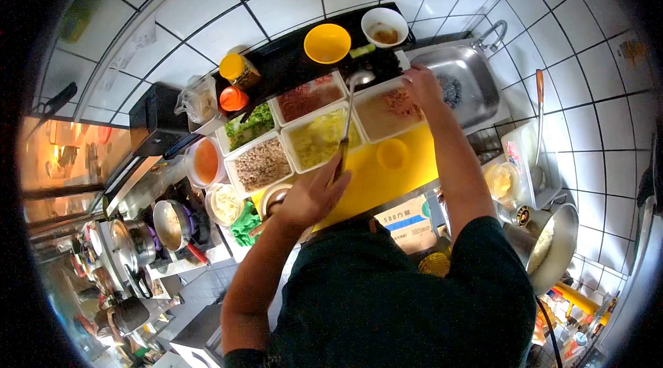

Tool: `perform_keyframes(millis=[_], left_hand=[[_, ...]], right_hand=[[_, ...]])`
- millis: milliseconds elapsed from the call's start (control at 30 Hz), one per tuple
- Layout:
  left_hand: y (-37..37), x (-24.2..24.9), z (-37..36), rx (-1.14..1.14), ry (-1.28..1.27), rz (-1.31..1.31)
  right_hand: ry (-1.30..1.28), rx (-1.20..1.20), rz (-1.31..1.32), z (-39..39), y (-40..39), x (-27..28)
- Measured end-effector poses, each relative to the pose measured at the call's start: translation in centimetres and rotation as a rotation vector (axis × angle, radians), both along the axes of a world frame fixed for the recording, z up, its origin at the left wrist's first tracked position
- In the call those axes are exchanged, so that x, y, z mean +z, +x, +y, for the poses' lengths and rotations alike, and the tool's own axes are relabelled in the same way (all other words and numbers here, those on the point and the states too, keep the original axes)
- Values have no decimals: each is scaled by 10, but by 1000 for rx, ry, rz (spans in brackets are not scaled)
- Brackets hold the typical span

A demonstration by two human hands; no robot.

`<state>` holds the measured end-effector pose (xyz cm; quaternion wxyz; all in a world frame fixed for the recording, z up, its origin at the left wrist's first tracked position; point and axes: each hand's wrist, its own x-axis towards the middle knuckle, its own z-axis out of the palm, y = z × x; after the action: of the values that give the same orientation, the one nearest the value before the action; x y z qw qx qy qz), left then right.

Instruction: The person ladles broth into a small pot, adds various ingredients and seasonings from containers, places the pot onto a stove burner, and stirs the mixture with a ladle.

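Observation:
My left hand point(314, 195) is closed around the handle of a metal ladle point(345, 126). The ladle reaches away from me over a white container of yellowish food point(321, 138), its bowl near the containers' far edge. Farther right, my right hand point(423, 86) has its fingers bent together at the far right corner of a white container with reddish shredded food point(395, 109). What those fingers grip, if anything, cannot be made out. Beside these stand containers of dark red food point(309, 100), chopped greens point(250, 126) and pale brown minced food point(260, 164).
A yellow board point(414, 171) lies in front of the containers. Behind them are a yellow bowl point(327, 44) and a white bowl point(385, 27). A steel sink point(483, 85) is at right. Left stands a frying pan point(171, 224); a large metal pot point(556, 247) is at lower right.

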<state>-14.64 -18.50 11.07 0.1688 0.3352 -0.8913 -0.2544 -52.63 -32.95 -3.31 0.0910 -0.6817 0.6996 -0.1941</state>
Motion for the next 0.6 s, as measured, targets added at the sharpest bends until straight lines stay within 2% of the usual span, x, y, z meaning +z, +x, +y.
perform_keyframes(millis=[100, 200, 333, 367, 400, 500, 600], left_hand=[[-35, -34, -41, -119, -54, -90], [-81, -16, -62, 120, 500, -123], [-102, -33, -82, -159, 66, -174], [-105, -63, -89, -191, -90, -159], [-110, -70, -92, -223, -245, -143], [-112, -82, -97, -278, -210, -205], [-113, -45, -93, -282, 38, -174]], right_hand=[[-63, 33, 21, -3, -7, -13], [-2, 52, 83, -4, -5, -4], [-27, 47, 66, -9, -9, -18], [-24, 45, 55, -5, -8, -14], [-20, 43, 45, -3, -7, -10], [36, 13, -3, -3, -3, -6], [-175, 11, -24, -2, -2, -19]])
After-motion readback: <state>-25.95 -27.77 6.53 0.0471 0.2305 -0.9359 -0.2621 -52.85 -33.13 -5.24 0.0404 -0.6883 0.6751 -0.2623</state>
